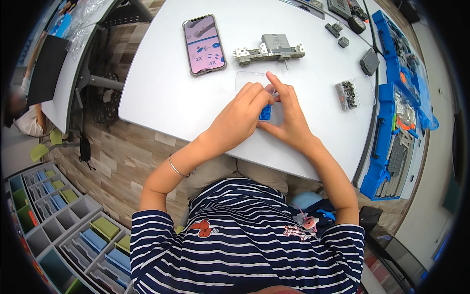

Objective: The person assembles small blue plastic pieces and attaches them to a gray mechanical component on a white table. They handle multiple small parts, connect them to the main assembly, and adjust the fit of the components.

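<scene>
A small clear plastic box (276,116) with blue connector pins (265,113) in it lies on the table between my hands. Its clear lid (245,78) stands raised on the far side. My left hand (238,117) reaches over the box from the left, its fingers bent together at the pins; what they pinch is hidden. Around the box's right side curls my right hand (292,113), thumb at the near edge, index finger stretched toward the lid. Beyond the hands sits a grey beam assembly (269,52) with a block-shaped unit on top and a thin axle sticking out.
A phone (204,46) showing a building diagram lies at the far left of the white table (161,93). Another clear box (348,95) of dark small parts stands at right, near a dark grey block (369,62). Blue parts trays (387,142) line the right edge.
</scene>
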`<state>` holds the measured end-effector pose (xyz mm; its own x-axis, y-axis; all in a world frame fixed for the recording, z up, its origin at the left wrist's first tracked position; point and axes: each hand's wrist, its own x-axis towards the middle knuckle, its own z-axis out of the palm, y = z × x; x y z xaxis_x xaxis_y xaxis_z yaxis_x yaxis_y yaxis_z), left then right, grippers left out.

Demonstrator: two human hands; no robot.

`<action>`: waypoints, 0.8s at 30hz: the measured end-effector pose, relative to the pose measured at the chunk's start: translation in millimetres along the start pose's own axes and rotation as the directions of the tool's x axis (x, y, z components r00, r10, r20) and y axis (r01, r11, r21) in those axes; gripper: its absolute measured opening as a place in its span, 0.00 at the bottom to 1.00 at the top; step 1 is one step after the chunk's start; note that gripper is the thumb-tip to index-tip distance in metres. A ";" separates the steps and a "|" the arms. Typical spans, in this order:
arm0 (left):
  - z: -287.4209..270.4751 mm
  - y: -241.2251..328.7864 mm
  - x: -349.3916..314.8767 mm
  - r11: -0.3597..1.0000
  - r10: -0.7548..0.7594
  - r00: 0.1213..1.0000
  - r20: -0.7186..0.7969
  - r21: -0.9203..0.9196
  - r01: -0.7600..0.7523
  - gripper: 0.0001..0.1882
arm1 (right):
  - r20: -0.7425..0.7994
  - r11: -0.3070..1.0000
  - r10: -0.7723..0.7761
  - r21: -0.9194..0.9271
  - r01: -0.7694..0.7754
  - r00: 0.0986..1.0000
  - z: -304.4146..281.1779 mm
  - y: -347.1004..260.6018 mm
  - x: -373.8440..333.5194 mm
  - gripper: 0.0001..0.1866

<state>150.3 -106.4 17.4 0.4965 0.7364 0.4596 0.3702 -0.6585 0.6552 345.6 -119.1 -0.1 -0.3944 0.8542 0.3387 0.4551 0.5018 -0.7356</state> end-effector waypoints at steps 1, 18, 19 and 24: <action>0.4 -1.7 -1.7 1.000 0.005 1.000 0.030 0.022 -0.005 0.07 | 0.003 1.000 0.021 0.017 -0.021 1.000 0.2 -0.7 -0.6 0.61; -60.1 -17.1 6.8 0.958 -0.279 0.942 -0.184 -0.124 0.259 0.22 | -0.002 0.992 0.006 0.123 -0.006 1.000 -9.4 4.1 2.8 0.60; -65.1 -22.2 15.6 0.904 -0.407 0.903 -0.136 -0.204 0.377 0.23 | -0.004 0.991 -0.005 0.134 0.005 1.000 -11.8 4.5 4.3 0.60; -78.3 -36.8 62.3 0.780 -0.442 0.800 0.405 -0.266 0.566 0.17 | -0.017 0.989 -0.089 0.116 0.090 0.996 -31.1 6.0 22.4 0.60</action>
<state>106.1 -24.1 68.8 0.5518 0.8174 -0.1651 0.3613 -0.0559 0.9308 364.3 -92.7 21.3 -0.4197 0.8086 0.4123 0.3220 0.5574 -0.7653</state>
